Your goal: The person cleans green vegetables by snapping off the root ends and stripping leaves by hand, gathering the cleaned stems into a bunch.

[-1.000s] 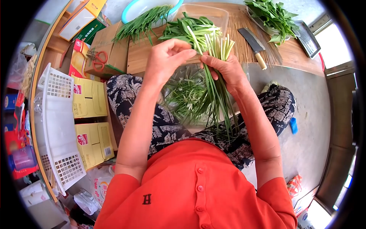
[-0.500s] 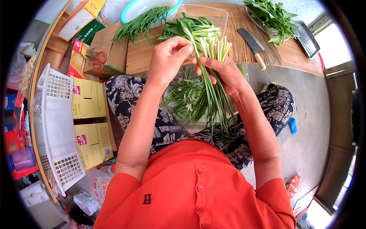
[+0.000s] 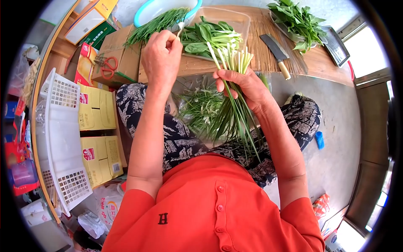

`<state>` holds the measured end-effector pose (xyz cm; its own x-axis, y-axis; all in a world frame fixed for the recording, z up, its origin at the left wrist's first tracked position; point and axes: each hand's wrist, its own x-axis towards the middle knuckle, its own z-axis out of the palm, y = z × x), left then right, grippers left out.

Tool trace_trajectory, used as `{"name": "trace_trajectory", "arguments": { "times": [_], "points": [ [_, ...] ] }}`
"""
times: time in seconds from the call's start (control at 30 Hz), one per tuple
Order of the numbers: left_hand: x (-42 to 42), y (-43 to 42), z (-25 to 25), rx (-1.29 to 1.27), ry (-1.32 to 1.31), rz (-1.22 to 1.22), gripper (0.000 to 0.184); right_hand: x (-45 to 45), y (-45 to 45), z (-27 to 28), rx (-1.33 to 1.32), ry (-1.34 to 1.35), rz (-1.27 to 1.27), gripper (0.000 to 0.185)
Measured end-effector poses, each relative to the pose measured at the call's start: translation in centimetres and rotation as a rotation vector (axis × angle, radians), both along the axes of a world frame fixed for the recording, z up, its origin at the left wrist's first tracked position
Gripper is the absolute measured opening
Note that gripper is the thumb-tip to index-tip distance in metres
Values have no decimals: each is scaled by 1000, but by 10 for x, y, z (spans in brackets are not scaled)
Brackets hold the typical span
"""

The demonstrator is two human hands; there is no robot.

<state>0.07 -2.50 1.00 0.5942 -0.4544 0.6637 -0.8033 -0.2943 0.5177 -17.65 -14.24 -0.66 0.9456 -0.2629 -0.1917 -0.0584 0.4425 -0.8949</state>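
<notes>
My right hand (image 3: 245, 84) is wrapped round a bunch of garlic chives (image 3: 235, 109), pale stem ends up, green leaves hanging over my lap. One stalk leans apart at the bunch's left side. Up and to the left, my left hand (image 3: 161, 56) is closed in a pinch, with a thin whitish stalk end (image 3: 181, 28) sticking out past the fingertips; the rest of that piece is hidden. Beyond that hand, a pile of long green chives (image 3: 157, 27) lies across a blue-rimmed basin (image 3: 136, 19). Loose green trimmings (image 3: 199, 103) lie below, between my knees.
Leafy greens (image 3: 214, 33) lie in a clear tray (image 3: 247, 25) on the wooden table (image 3: 331, 73). A cleaver (image 3: 275, 48) rests on thin sticks (image 3: 260, 29) to the right. Red-handled scissors (image 3: 110, 67) lie on a cardboard box (image 3: 126, 54) at left.
My left hand has moved left and up, away from the bunch, with a pale stalk end now showing at its fingertips. The right hand still holds the bunch in nearly the same place.
</notes>
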Motion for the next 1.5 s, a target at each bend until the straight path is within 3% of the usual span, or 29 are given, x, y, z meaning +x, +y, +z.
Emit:
{"name": "trace_trajectory", "arguments": {
  "times": [0.07, 0.2, 0.33, 0.43, 0.47, 0.57, 0.67, 0.83, 1.0, 1.17, 1.27, 1.33, 1.4, 1.47, 1.5],
  "points": [
    [5, 8, -5, 115, -18, -26, 10, -1, 0, -2, -25, 13, -33, 15],
    [-25, 7, 9, -10, 862, -528, 29, 3, 0, 2, -83, 6, -5, 16],
    [-32, 2, 10, -66, 986, -672, 27, 10, 13, 18, -97, -125, -7, 21],
    [-37, 6, 18, -89, 1129, -749, 20, 18, 5, 12, -179, -71, 48, 20],
    [-34, 6, 18, -92, 1130, -749, 20, 20, 2, 11, -246, -58, 99, 19],
    [-20, -1, 14, -14, 622, -713, 25, 21, -5, 28, -309, -61, 7, 22],
    [-10, 4, 23, -71, 813, -725, 38, 26, -35, 36, 26, -274, -143, 23],
    [0, 3, 6, 3, 1029, -908, 71, 21, -74, 44, 310, -561, -62, 18],
    [5, 2, 2, 38, 1122, -1031, 71, 17, -96, 43, 688, -687, 40, 12],
    [12, 19, 14, 29, 1067, -981, 71, 4, -119, 45, 829, -783, 24, 10],
    [10, 17, 22, 29, 945, -924, 70, 2, -121, 52, 793, -790, -30, 13],
    [-3, 2, 24, 52, 882, -931, 78, 6, -119, 48, 581, -783, -42, 11],
    [-28, -23, 20, 137, 636, -843, 98, 13, -105, 50, 451, -712, -149, 12],
    [-59, -32, 21, 256, 647, -768, 118, 19, -76, 60, 245, -593, -348, 13],
    [-67, -37, 13, 206, 512, -732, 108, 23, -66, 62, 211, -557, -399, 13]
  ]
}}
